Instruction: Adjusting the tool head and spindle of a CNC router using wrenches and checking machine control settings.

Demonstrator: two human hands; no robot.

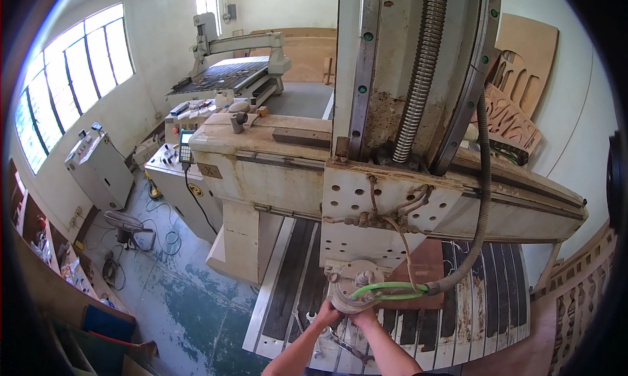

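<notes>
A round, dusty spindle motor (356, 274) hangs on the front of a large CNC router's carriage (356, 242), with green hoses (386, 288) bending from its top. My left hand (329, 313) is closed at the left of the spindle's lower end; what its fingers hold is hidden. My right hand (364, 317) reaches up beneath the same end, close beside the left, and the spindle covers its fingers. Below and between my forearms, a metal wrench (348, 344) lies on the slatted machine bed (461, 330). Another wrench (310, 318) shows by my left wrist.
The router's beam (275, 147) crosses in front of me, and a grey corrugated conduit (483, 199) hangs at its right. A reddish board (422, 265) lies on the bed. Left stand a control cabinet (183, 186) with a handheld controller (186, 150) and floor cables (171, 238). A second router (229, 71) stands behind.
</notes>
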